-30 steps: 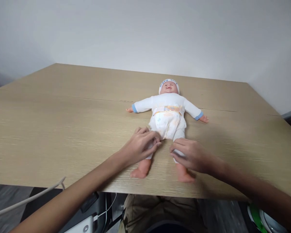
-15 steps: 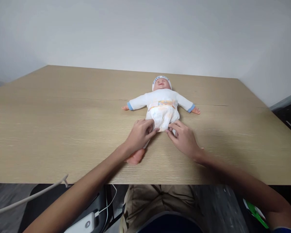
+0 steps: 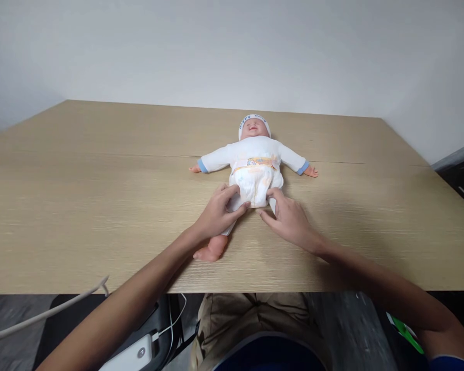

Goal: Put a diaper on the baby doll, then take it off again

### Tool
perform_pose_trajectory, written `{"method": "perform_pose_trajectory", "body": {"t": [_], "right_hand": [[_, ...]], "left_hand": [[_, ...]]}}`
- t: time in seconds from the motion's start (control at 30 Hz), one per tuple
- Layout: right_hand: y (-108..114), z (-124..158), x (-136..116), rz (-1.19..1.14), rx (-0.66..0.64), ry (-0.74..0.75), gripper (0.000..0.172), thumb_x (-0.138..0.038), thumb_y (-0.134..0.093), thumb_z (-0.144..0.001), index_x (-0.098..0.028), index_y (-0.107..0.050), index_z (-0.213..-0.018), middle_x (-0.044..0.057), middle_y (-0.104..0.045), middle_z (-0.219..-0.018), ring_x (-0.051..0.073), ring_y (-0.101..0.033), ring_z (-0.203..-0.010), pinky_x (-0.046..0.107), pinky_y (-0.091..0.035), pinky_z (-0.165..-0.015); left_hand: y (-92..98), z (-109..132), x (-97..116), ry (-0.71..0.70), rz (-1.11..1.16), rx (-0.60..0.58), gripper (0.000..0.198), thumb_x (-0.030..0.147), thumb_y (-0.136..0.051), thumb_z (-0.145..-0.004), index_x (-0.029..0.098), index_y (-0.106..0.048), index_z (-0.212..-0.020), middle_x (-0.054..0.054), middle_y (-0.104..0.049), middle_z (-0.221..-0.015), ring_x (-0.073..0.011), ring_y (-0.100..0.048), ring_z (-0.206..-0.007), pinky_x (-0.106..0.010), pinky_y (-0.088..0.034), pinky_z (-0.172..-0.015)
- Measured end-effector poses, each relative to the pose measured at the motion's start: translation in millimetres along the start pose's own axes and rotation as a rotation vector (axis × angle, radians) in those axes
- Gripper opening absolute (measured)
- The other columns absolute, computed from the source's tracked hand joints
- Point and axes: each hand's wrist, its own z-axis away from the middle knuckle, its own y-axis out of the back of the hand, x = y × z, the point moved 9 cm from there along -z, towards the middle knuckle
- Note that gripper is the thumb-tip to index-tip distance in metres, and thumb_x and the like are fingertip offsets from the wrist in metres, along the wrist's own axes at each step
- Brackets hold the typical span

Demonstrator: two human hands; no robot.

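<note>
A baby doll (image 3: 254, 147) lies on its back on the table, head away from me, arms spread wide. It wears a white top with blue cuffs, a white cap with lettering, and a diaper (image 3: 251, 183) with an orange printed waistband. My left hand (image 3: 221, 211) rests at the diaper's left leg edge, thumb and fingers apart, partly covering the doll's leg. On the other side my right hand (image 3: 292, 216) touches the diaper's right leg edge with its fingers, the thumb held apart below. The doll's left-side foot (image 3: 212, 249) shows under my wrist; the other foot is hidden by my right arm.
The wooden table (image 3: 100, 216) reaches back to a pale wall (image 3: 224, 51). Below its front edge at left are a white cable (image 3: 54, 312) and a white device (image 3: 131, 355) with a cord on a black surface. A green object (image 3: 406, 332) is at lower right.
Thumb and fingers of both hands have spread from a closer pinch at the diaper's leg edges. The view has shifted slightly, and more of the doll's foot shows.
</note>
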Motion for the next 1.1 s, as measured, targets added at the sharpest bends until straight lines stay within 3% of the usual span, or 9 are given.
{"method": "perform_pose_trajectory", "body": {"t": [0.17,0.27,0.37,0.63,0.8,0.87,0.97,1.1], "right_hand": [[16,-1,17,-0.213,0.155,-0.085,0.032,-0.041,-0.075,-0.094,-0.027,-0.052,-0.110,0.003,-0.079,-0.104,0.022,-0.071,-0.078,0.033,-0.044,-0.066],[23,3,27,-0.216,0.194,-0.129,0.035,-0.047,-0.079,-0.093,-0.027,-0.055,-0.107,0.004,-0.082,-0.104,0.023,-0.072,-0.078,0.036,-0.048,-0.071],[25,7,29,-0.197,0.190,-0.131,0.031,-0.050,-0.080,-0.094,-0.026,-0.062,-0.102,0.006,-0.085,-0.105,0.023,-0.073,-0.078,0.037,-0.051,-0.075],[24,-1,13,-0.145,0.093,-0.042,0.010,-0.037,-0.079,-0.098,-0.027,-0.080,-0.096,0.002,-0.087,-0.099,0.025,-0.076,-0.091,0.039,-0.052,-0.084],[21,-3,18,-0.271,0.072,-0.126,0.019,-0.043,-0.082,-0.094,-0.025,-0.076,-0.095,0.002,-0.086,-0.101,0.022,-0.074,-0.081,0.036,-0.053,-0.078],[23,2,25,-0.282,0.110,-0.174,0.026,-0.048,-0.084,-0.092,-0.025,-0.074,-0.096,0.003,-0.086,-0.103,0.020,-0.072,-0.073,0.036,-0.053,-0.074],[25,7,26,-0.227,0.122,-0.149,0.024,-0.049,-0.083,-0.094,-0.026,-0.075,-0.094,0.003,-0.086,-0.100,0.021,-0.070,-0.070,0.037,-0.052,-0.074],[26,6,11,-0.075,0.089,-0.018,0.020,-0.042,-0.078,-0.100,-0.026,-0.078,-0.087,0.003,-0.083,-0.090,0.024,-0.070,-0.081,0.039,-0.050,-0.081]], "left_hand": [[6.1,7,-16,0.153,0.199,0.135,0.033,0.046,-0.075,-0.096,0.024,-0.052,-0.101,0.001,-0.056,-0.092,-0.0182,-0.051,-0.084,-0.034,-0.045,-0.079],[5.6,14,-27,0.216,0.329,0.198,0.045,0.044,-0.083,-0.092,0.025,-0.047,-0.110,-0.001,-0.062,-0.110,-0.0163,-0.059,-0.090,-0.032,-0.049,-0.081],[1.1,22,-32,0.265,0.406,0.186,0.053,0.044,-0.086,-0.089,0.025,-0.046,-0.119,-0.005,-0.067,-0.128,-0.0191,-0.068,-0.104,-0.035,-0.054,-0.089],[-0.9,27,-22,0.363,0.458,0.117,0.045,0.050,-0.089,-0.088,0.022,-0.069,-0.118,-0.009,-0.079,-0.120,-0.0282,-0.074,-0.112,-0.043,-0.059,-0.096],[-14.2,17,-36,0.481,0.701,0.005,0.047,0.052,-0.092,-0.083,0.021,-0.070,-0.109,-0.010,-0.081,-0.110,-0.0287,-0.077,-0.102,-0.043,-0.061,-0.088],[-15.0,19,-42,0.513,0.746,0.024,0.051,0.050,-0.094,-0.081,0.022,-0.064,-0.112,-0.009,-0.081,-0.105,-0.0270,-0.078,-0.097,-0.041,-0.062,-0.084],[-11.1,30,-41,0.496,0.666,0.080,0.053,0.049,-0.094,-0.081,0.024,-0.061,-0.116,-0.006,-0.081,-0.104,-0.0252,-0.077,-0.095,-0.039,-0.061,-0.081],[-8.5,36,-21,0.388,0.508,0.061,0.040,0.052,-0.087,-0.089,0.022,-0.073,-0.113,-0.008,-0.082,-0.113,-0.0284,-0.076,-0.105,-0.043,-0.061,-0.090]]}}
